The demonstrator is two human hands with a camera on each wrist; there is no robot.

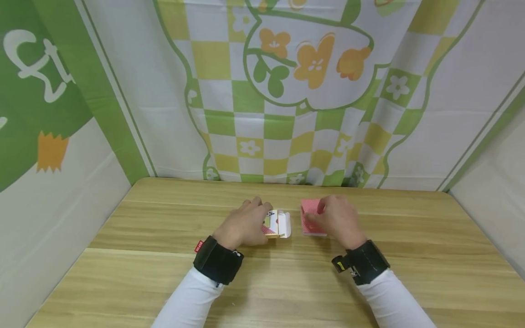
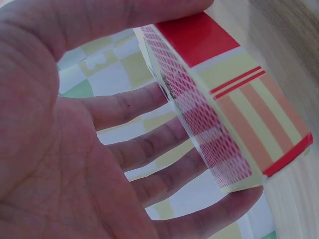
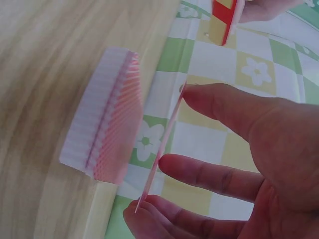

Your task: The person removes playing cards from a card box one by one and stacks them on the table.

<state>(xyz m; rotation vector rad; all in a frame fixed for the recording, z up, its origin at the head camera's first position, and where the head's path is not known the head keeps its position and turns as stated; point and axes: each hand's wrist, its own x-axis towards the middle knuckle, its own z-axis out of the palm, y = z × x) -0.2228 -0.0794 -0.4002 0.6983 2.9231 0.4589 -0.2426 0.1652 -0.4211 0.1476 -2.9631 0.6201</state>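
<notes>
My left hand [image 1: 245,223] grips a playing-card box [image 2: 239,94] by its edges, thumb on one side and fingers on the other. The box has red, cream and striped sides, and its white flap [image 1: 285,224] stands open toward the right. In my right hand [image 1: 338,221], a single playing card [image 3: 164,142] is pinched between thumb and fingertips, seen nearly edge-on in the right wrist view. Close beside that card, a stack of playing cards [image 3: 112,119] with red patterned backs lies on the table.
Both hands work over the wooden table [image 1: 143,228], near its far half. Behind the table hangs a green, yellow and white checked curtain [image 1: 283,136] with flowers. More printed cloth [image 1: 49,114] rises at the left side.
</notes>
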